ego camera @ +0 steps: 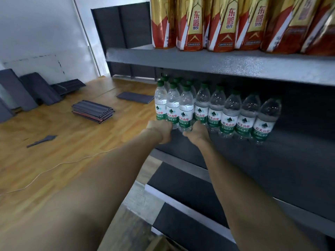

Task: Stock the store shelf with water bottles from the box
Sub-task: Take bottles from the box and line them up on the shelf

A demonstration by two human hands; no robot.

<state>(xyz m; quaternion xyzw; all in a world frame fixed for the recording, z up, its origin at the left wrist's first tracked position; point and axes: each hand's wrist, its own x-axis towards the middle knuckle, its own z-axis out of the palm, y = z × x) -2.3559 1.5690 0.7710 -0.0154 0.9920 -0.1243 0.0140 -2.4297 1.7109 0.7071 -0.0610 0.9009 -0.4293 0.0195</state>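
Observation:
Several clear water bottles with green caps and green-and-white labels stand on the dark grey shelf (235,160), in a front row running right (230,113). At the shelf's left end, three bottles (173,105) stand together. My left hand (162,130) grips the bottom of the leftmost ones. My right hand (196,132) grips the base of the bottle beside them. Both arms reach forward. The fingers are hidden behind the bottles. A corner of the cardboard box (163,244) shows at the bottom edge.
The shelf above (217,64) carries tall gold-and-red drink bottles (190,24). Lower dark shelves (181,192) step out below. On the wooden floor to the left lie stacks of dark shelf panels (92,111) and a thin white cable (54,165).

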